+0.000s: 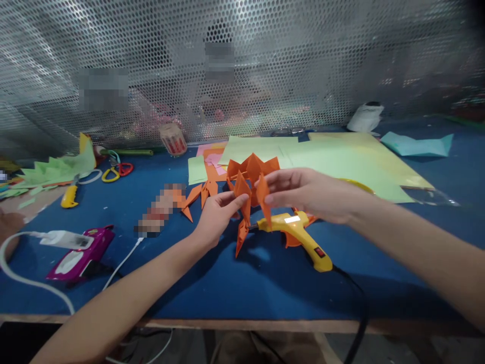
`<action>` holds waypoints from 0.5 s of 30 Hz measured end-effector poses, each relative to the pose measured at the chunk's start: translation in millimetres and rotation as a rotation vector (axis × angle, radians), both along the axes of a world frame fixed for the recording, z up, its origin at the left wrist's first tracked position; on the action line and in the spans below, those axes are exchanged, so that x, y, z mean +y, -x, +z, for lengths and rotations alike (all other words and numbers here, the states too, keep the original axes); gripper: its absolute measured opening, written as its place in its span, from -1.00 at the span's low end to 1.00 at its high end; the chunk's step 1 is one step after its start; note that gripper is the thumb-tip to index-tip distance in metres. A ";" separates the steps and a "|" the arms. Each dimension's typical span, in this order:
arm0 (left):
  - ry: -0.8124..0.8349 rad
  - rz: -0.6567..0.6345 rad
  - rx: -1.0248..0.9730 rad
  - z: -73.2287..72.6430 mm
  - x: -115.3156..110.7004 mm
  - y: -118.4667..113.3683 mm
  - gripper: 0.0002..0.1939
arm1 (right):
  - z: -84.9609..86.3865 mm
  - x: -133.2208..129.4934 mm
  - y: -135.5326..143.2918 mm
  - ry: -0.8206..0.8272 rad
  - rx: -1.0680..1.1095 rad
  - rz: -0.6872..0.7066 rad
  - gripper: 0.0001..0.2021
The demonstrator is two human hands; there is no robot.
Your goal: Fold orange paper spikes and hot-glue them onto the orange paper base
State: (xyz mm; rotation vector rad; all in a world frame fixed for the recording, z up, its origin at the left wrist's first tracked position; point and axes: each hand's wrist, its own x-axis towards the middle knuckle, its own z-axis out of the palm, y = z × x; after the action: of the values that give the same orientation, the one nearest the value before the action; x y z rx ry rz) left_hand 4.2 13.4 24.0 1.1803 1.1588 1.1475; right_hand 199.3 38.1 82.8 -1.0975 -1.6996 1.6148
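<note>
Between thumb and fingers, my left hand pinches an orange folded paper piece with a pointed tip. Close beside it, my right hand grips another orange folded paper piece, a narrow diamond shape held upright. Just behind both hands stands a zigzag-topped orange paper form, partly hidden by them. Under my right hand lies a yellow glue gun, its nozzle pointing left. A small orange pointed piece is near the nozzle. More orange folded pieces lie left of the hands.
Pale green sheets cover the back of the blue table. At left are scissors, a yellow cutter, a purple power strip and green folded paper. A black cord trails off the front edge. Another person's hand shows at far left.
</note>
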 end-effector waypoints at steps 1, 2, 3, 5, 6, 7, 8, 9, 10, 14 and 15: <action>-0.006 -0.010 0.004 0.2 -0.3 0.0 -0.62 | -5.5 -3.8 6.4 0.015 0.051 -0.025 -0.76; -0.009 -0.029 -0.002 0.5 -0.8 -0.1 -0.62 | -10.4 -6.4 11.4 0.012 0.092 -0.040 -0.72; -0.011 -0.047 -0.010 0.7 -1.4 -0.2 -0.62 | -14.2 -8.1 14.9 -0.021 0.114 -0.070 -0.67; -0.012 -0.068 -0.023 1.5 -2.7 -0.5 -0.64 | -18.0 -9.7 17.9 -0.129 0.103 -0.113 -0.58; -0.013 -0.076 -0.030 2.0 -3.3 -0.7 -0.64 | -18.2 -10.3 18.0 -0.187 0.075 -0.128 -0.55; -0.014 -0.081 -0.038 2.5 -3.8 -0.9 -0.65 | -17.8 -10.9 17.7 -0.234 0.041 -0.132 -0.52; -0.015 -0.083 -0.045 3.1 -4.0 -1.1 -0.65 | -17.0 -11.6 17.2 -0.268 0.007 -0.129 -0.49; -0.017 -0.086 -0.051 3.7 -4.0 -1.3 -0.65 | -16.2 -12.3 16.7 -0.293 -0.017 -0.127 -0.48; -0.020 -0.091 -0.053 4.3 -3.9 -1.4 -0.65 | -15.5 -13.1 16.2 -0.313 -0.031 -0.126 -0.47; -0.017 -0.103 -0.028 6.3 -3.2 -1.8 -0.67 | -14.9 -14.6 15.0 -0.356 -0.037 -0.122 -0.47; -0.011 -0.114 -0.014 6.6 -3.3 -1.9 -0.66 | -15.0 -14.6 14.6 -0.360 -0.043 -0.117 -0.45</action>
State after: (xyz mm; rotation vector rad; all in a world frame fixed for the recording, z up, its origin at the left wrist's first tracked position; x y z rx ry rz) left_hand 6.1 10.1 30.5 1.2293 1.0621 1.0754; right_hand 184.8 23.5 67.7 -1.0333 -1.8275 1.1634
